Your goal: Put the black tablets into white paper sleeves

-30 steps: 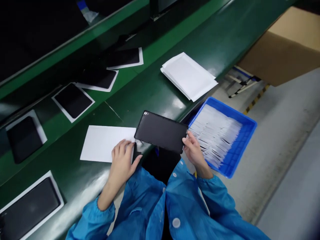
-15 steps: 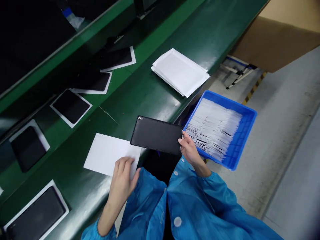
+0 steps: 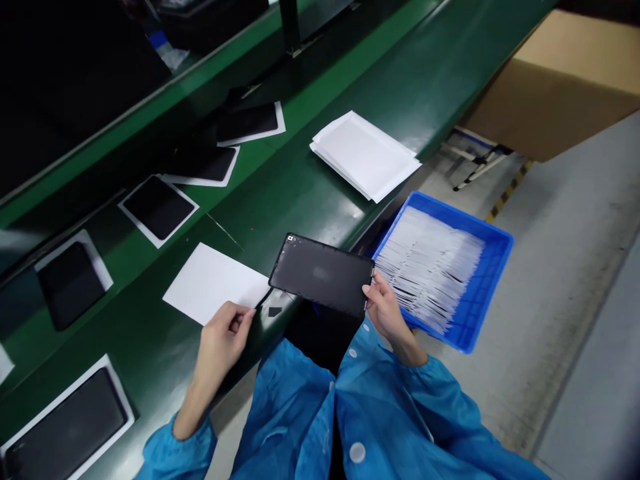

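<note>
1. In our right hand [image 3: 387, 308] we grip the right short end of a flat, black, rectangular panel with rounded corners [image 3: 323, 273], thumb on top, held over the near edge of the glossy green bench [image 3: 280, 193].
2. Our left hand [image 3: 225, 337] is at the near edge of a plain white rectangular sheet [image 3: 213, 280], fingers curled towards the thumb; we cannot tell whether they pinch it.
3. We judge this panel midway: it is in hand, not set down, its left end just beside the sheet's corner.
4. Five similar black panels on white backings [image 3: 73, 288] lie out of our hands, seemingly left to handle.
5. Flat white packets [image 3: 365, 157] lie stacked, and a blue plastic tray [image 3: 493, 293] holds closely packed white pieces [image 3: 430, 260], possibly work done.
</note>
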`<control>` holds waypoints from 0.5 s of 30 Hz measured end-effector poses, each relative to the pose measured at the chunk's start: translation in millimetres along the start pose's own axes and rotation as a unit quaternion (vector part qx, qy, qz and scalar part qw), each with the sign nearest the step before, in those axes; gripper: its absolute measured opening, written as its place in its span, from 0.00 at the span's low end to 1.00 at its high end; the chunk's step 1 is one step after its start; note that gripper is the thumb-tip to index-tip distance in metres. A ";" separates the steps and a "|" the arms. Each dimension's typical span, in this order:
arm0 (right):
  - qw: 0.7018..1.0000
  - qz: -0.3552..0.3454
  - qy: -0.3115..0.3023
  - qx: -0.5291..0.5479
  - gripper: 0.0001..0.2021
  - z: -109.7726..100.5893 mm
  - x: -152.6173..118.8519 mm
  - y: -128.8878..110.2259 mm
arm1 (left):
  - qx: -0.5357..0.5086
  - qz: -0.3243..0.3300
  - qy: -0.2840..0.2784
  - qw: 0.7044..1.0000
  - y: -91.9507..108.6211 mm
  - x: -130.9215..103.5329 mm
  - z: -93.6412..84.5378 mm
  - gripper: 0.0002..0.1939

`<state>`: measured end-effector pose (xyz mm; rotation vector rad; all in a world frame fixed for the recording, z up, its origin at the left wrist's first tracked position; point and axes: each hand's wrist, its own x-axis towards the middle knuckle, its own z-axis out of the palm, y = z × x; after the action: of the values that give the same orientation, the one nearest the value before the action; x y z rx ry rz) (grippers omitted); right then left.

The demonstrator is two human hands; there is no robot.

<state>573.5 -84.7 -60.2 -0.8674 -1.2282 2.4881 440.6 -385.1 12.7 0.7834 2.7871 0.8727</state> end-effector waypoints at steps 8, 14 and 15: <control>0.999 -0.023 0.025 -0.013 0.25 0.0 -0.9 1.1 | -0.062 -0.072 -0.143 0.985 -1.6 32.2 0.9 0.20; 0.997 -0.040 0.051 -0.031 0.23 -9.4 -4.4 0.5 | -0.104 -0.079 -0.178 0.975 6.3 45.7 -1.9 0.16; 0.997 -0.045 0.057 -0.035 0.22 -11.1 -4.4 0.7 | -0.116 -0.088 -0.188 0.971 6.8 47.2 -2.0 0.15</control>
<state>583.8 -79.9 -64.2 -0.9354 -1.2936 2.3054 402.6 -357.3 20.1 0.5823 2.3317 0.8892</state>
